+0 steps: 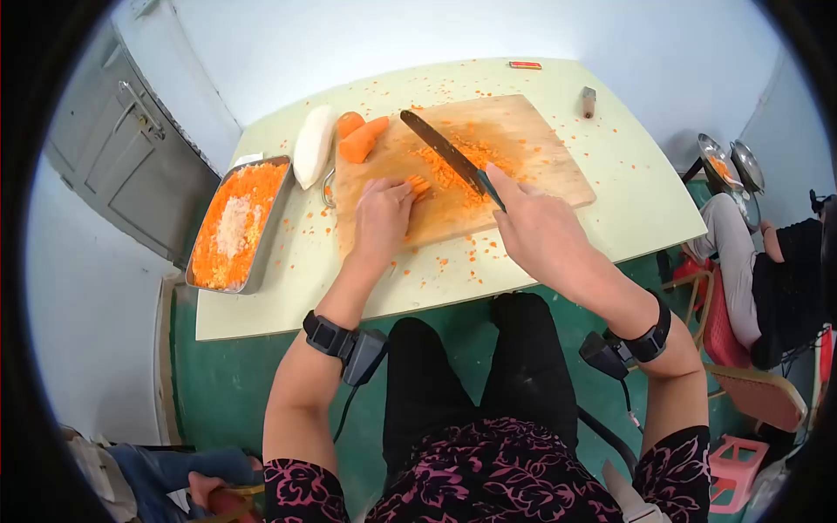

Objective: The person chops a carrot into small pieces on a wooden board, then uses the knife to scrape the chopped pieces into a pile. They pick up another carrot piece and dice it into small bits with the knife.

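Observation:
My right hand [542,225] grips the dark handle of a kitchen knife [442,151], whose long blade points up and left over the cutting board [549,148]. Beneath and beside the blade lies a heap of finely chopped carrot [475,157]. On the board's left part my left hand [384,213] is closed over a cut piece of carrot [418,186], with its sliced end showing past the fingers. Larger peeled carrot pieces [362,139] rest at the board's upper left corner. Just left of the board lies a peeled white radish [314,146].
A metal tray [261,248] of chopped carrot with a pale heap stands at the table's left edge. Carrot bits dot the pale table [349,301]. A small red packet [525,65] and a short block-like object [588,102] lie at the back. Other people sit at both sides.

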A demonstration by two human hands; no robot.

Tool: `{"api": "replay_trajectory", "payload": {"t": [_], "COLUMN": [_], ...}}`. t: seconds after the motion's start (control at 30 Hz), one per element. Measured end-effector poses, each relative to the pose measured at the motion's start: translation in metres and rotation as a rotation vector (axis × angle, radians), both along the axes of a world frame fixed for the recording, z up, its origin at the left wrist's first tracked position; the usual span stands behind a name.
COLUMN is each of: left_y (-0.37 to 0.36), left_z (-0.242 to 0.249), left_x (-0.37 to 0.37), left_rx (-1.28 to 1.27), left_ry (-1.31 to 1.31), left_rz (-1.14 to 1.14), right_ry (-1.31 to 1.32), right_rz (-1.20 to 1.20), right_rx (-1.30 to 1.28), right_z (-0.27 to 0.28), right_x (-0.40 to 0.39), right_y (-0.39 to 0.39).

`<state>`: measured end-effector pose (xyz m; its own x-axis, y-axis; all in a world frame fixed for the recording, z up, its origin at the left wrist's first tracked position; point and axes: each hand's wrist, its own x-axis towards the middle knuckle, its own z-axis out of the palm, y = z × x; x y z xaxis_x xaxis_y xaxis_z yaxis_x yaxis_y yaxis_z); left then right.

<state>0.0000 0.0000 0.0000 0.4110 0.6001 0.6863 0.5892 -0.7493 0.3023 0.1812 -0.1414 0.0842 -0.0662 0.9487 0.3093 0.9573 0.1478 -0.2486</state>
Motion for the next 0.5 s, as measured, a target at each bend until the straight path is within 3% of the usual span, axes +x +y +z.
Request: {"api": "replay_trajectory", "payload": {"t": [0.27, 0.37, 0.5], "left_y": [0.002, 0.0, 0.003], "left_z": [0.004, 0.005, 0.002], "left_x": [-0.005, -0.004, -0.003], "left_rx": [0.001, -0.006, 0.024], "left_ry": [0.016, 0.03, 0.016], "left_rz": [-0.035, -0.022, -0.027], "right_ry": [0.002, 0.037, 0.06], "right_rz": [0.017, 0.051, 0.028], "right_rx": [-0.166, 0.1, -0.082], "right_z": [0.008, 0.005, 0.004], "right_x": [-0.004, -0.005, -0.004], "right_y": [0.007, 0.005, 0.01]}}
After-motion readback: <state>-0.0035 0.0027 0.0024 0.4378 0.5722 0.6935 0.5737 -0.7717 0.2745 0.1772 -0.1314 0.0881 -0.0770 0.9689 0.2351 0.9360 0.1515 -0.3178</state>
